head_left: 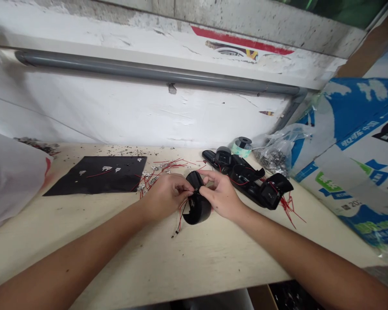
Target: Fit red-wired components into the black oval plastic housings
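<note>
Black plastic housing [198, 209] right between the left hand [166, 197] and right hand [220, 193], and they're together, pinching in at its top rim, red wires [180, 217] trailing just beside the left hand! Nice close fingertip work, keeping that curved shell steady and the wires clear. More housings [247, 181] lie just past the right hand.

Soft, even daylight-like brightness, you get faint shadow beneath your left hand [166, 198], mild sheen on the white wall [116, 112], wide-angle bowing at the edges, sharp focus throughout
</note>
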Action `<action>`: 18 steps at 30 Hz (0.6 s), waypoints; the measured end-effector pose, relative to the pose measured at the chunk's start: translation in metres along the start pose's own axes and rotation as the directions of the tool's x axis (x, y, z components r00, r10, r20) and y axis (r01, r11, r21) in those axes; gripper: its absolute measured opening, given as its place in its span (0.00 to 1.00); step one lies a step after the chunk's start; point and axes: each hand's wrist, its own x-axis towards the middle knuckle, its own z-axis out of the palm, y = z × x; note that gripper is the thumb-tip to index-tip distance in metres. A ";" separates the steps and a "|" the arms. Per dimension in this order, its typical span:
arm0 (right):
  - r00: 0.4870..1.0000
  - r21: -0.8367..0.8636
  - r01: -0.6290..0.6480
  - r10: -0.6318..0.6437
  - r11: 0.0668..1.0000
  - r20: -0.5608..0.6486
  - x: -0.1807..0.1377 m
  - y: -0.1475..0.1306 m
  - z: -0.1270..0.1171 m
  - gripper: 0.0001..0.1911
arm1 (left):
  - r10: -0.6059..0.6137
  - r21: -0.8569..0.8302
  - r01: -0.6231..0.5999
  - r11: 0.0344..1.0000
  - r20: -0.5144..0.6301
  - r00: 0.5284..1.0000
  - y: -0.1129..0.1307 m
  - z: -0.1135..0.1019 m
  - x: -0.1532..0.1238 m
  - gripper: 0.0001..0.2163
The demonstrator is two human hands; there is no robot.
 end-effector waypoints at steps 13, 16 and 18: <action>0.999 0.062 -0.030 0.033 0.998 -0.040 -0.002 -0.002 0.002 0.30 | 0.045 0.013 -0.045 0.999 -0.019 0.999 0.004 -0.001 0.000 0.07; 1.000 0.047 -0.008 0.009 0.999 -0.018 -0.003 0.000 0.003 0.28 | 0.113 0.078 -0.113 0.990 0.011 0.994 0.007 -0.003 0.001 0.08; 1.000 0.036 0.022 -0.022 0.999 -0.009 -0.004 0.002 0.004 0.26 | 0.158 0.108 -0.161 0.981 0.035 0.987 0.007 -0.004 0.001 0.09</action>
